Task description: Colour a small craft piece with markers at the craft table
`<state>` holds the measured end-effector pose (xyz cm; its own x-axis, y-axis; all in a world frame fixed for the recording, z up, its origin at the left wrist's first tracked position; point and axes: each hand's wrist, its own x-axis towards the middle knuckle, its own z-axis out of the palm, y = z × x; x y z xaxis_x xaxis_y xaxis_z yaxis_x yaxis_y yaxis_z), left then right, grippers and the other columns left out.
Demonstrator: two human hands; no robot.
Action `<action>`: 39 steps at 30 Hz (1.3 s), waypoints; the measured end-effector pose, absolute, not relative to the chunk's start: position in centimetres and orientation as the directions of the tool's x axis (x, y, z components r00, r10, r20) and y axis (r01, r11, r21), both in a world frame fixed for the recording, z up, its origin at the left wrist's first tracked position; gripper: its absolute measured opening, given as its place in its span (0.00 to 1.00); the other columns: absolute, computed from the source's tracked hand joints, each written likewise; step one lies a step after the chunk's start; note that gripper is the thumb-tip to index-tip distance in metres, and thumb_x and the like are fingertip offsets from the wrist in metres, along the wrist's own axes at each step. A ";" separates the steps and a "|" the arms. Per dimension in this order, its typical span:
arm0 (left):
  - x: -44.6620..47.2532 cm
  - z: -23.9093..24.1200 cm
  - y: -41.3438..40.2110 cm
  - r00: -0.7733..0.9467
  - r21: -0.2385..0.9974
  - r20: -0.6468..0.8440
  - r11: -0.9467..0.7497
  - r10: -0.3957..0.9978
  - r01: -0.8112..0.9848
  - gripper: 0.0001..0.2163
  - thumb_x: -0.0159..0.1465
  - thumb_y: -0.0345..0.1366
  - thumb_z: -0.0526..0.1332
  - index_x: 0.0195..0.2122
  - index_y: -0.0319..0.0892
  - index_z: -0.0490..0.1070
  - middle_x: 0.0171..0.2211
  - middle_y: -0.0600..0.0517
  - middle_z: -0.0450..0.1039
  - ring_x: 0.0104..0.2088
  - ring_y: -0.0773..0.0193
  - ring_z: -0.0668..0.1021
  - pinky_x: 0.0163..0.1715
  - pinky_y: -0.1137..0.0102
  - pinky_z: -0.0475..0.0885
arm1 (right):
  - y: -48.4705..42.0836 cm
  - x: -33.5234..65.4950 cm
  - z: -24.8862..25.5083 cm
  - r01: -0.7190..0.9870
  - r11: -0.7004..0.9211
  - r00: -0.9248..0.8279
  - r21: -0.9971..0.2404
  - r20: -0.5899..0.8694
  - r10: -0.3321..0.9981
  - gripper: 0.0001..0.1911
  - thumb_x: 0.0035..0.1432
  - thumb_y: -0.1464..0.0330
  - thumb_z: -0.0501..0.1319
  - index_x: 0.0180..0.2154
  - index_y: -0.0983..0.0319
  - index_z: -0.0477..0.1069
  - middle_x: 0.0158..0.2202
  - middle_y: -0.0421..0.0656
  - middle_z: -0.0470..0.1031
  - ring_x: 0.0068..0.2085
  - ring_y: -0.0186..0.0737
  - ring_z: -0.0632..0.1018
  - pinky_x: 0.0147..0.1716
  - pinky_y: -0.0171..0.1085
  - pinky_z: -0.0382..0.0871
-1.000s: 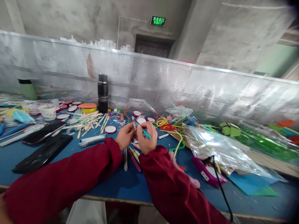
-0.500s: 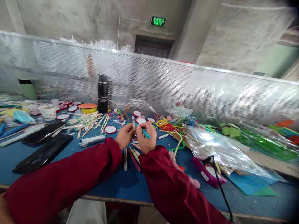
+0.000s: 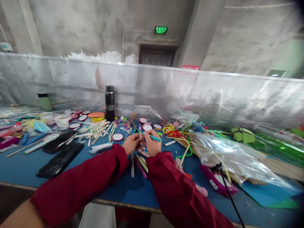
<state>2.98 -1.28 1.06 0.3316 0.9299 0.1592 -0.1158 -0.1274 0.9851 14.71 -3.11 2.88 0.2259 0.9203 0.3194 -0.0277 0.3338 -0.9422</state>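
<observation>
My left hand is closed, pinching a short upright craft stick with a pale, pinkish tip. Close beside it on the right, my right hand grips a teal marker, whose back end points right. The marker's tip is by the stick, but fingers hide whether they touch. On the blue table below the hands lie a whitish pen, a magenta marker and pale yellow sticks. Several white pens rest left of my left hand.
A black bottle stands behind a heap of craft sticks. Two dark phones lie left, the nearer phone by my sleeve. To the right are a clear plastic bag, a purple device with a black cable, and tangled pipe cleaners.
The camera view has shifted, so the scene sits lower and further right. In my right hand the teal marker has turned closer to level. Both hands keep their hold.
</observation>
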 end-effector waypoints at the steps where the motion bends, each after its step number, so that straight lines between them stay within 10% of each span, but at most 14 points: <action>1: 2.9 1.0 -1.1 0.338 0.987 0.146 -0.114 0.930 -0.113 0.17 0.58 0.48 0.66 0.38 0.39 0.68 0.28 0.53 0.75 0.20 0.70 0.76 0.17 0.77 0.63 | -2.9 14.7 2.8 -0.064 0.328 0.226 -0.943 0.306 0.925 0.11 0.51 0.59 0.61 0.27 0.59 0.64 0.22 0.34 0.67 0.19 0.30 0.66 0.15 0.31 0.60; 25: 2.1 0.6 -1.0 0.276 0.993 0.099 -0.079 0.956 -0.084 0.15 0.56 0.44 0.69 0.36 0.39 0.71 0.20 0.56 0.72 0.15 0.72 0.72 0.15 0.78 0.61 | -1.7 14.2 1.7 -0.256 0.147 0.110 -0.955 0.123 0.986 0.20 0.45 0.51 0.67 0.29 0.58 0.65 0.20 0.32 0.68 0.18 0.31 0.69 0.15 0.31 0.63; 39: 2.2 0.6 -0.8 0.238 0.992 0.126 -0.120 0.963 -0.039 0.12 0.63 0.45 0.59 0.32 0.41 0.66 0.24 0.54 0.73 0.19 0.71 0.73 0.18 0.76 0.59 | -1.9 13.7 1.8 -0.271 0.319 0.107 -0.908 0.301 0.948 0.21 0.45 0.49 0.67 0.30 0.58 0.64 0.16 0.31 0.63 0.15 0.31 0.64 0.11 0.32 0.58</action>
